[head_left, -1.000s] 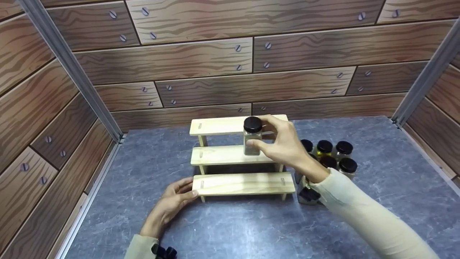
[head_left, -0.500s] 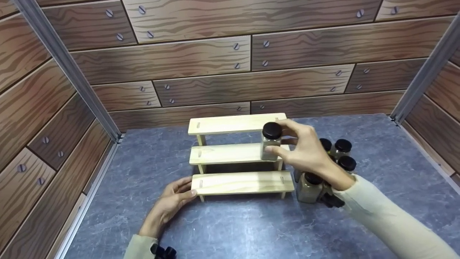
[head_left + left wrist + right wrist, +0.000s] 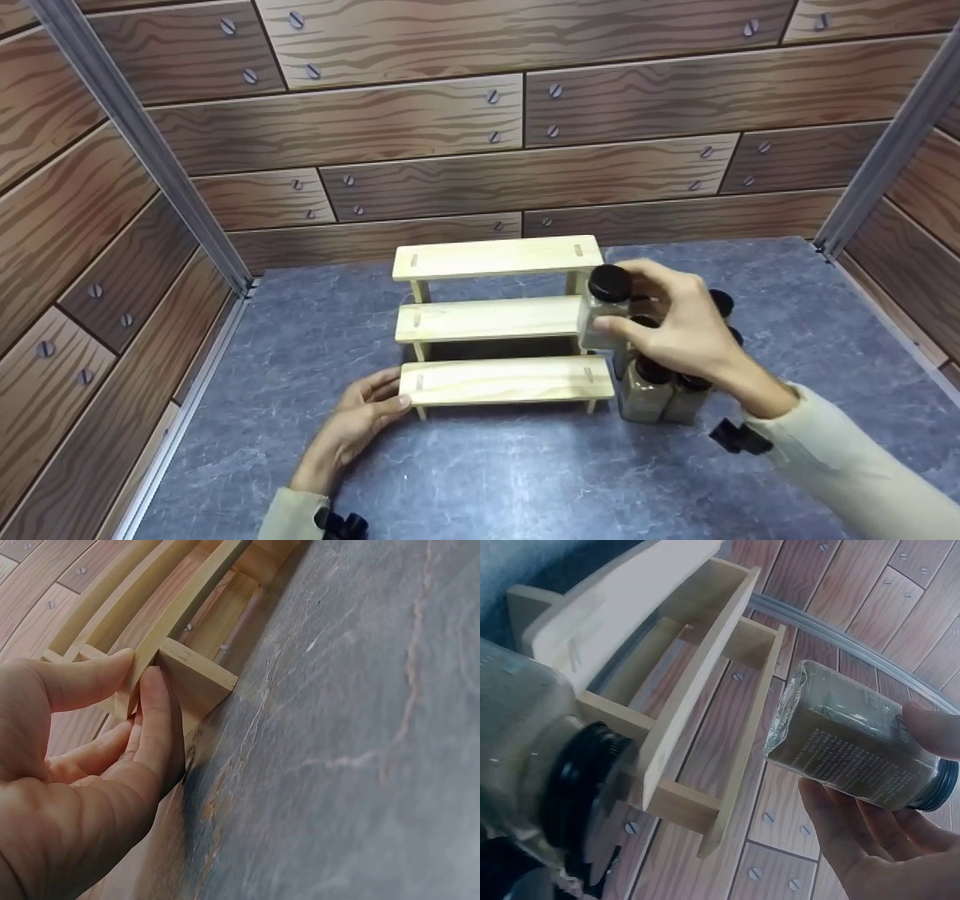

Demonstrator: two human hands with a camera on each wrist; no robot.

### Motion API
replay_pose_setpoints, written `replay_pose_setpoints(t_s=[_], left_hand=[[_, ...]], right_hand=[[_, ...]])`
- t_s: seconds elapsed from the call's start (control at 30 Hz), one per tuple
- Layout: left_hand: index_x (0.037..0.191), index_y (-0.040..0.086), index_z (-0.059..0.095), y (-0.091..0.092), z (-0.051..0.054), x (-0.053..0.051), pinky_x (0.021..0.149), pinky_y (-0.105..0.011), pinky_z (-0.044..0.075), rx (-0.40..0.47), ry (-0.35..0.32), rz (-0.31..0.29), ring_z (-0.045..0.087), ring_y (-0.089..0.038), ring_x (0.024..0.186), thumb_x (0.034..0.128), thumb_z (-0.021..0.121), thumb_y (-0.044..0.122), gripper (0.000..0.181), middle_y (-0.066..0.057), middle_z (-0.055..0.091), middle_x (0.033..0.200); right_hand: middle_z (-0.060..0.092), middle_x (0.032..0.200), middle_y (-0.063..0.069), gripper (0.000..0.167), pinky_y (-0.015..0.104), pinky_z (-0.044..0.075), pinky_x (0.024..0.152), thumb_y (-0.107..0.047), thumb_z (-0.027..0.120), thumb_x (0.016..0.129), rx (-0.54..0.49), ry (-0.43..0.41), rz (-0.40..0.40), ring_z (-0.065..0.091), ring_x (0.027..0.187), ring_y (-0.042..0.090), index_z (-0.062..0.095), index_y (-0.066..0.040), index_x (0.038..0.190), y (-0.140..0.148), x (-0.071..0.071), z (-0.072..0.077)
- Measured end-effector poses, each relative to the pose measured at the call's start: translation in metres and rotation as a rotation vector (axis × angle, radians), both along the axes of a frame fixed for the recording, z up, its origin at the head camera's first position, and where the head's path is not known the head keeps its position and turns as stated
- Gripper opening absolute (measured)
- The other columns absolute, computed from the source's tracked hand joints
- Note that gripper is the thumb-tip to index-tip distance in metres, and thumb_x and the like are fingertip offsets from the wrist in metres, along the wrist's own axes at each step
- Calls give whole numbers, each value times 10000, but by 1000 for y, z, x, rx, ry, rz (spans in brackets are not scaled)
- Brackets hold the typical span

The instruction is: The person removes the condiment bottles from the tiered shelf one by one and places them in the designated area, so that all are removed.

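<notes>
A pale wooden three-step rack stands on the grey table. The thumb and fingers of my left hand pinch the left end of its lowest step, which the left wrist view shows close up. My right hand grips a spice jar with a black lid, held up by the right end of the middle step. In the right wrist view the same jar holds brownish powder and carries small white print. Below and behind this hand are several more black-lidded jars, partly hidden by it.
Wood-patterned walls enclose the table at the back and both sides. Metal rails run up the corners. The standing jars are close beside the rack's right side.
My right hand has carried the jar to the right and slightly down, from in front of the rack's middle step to its right end. My left hand stays in place.
</notes>
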State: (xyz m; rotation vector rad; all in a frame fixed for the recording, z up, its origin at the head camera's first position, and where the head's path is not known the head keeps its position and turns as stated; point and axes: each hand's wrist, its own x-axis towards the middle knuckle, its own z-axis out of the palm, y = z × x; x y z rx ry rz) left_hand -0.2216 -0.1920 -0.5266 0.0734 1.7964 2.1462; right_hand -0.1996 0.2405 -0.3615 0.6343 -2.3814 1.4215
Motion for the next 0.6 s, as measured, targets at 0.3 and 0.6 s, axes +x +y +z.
replay_pose_setpoints(t_s=[0.3,0.6], left_hand=[[1577,-191,269,0,0,2,1045,-256,604,-1,4,6,667,-182,1153,970,668,-67,737,-412,370,1582],[1575,-188,279,0,1,1,1053,-265,603,-3,5,8,659,-183,1165,970,656,-78,721,-404,388,1571]], right_hand=[[796,1104,110,563,219,660,858,27,935,762,-13,7,-36,767,947,82,711,-34,1275,14,15,-5],[795,1059,16,560,217,665,806,97,916,745,-25,43,-72,769,895,107,726,-34,1255,29,22,-8]])
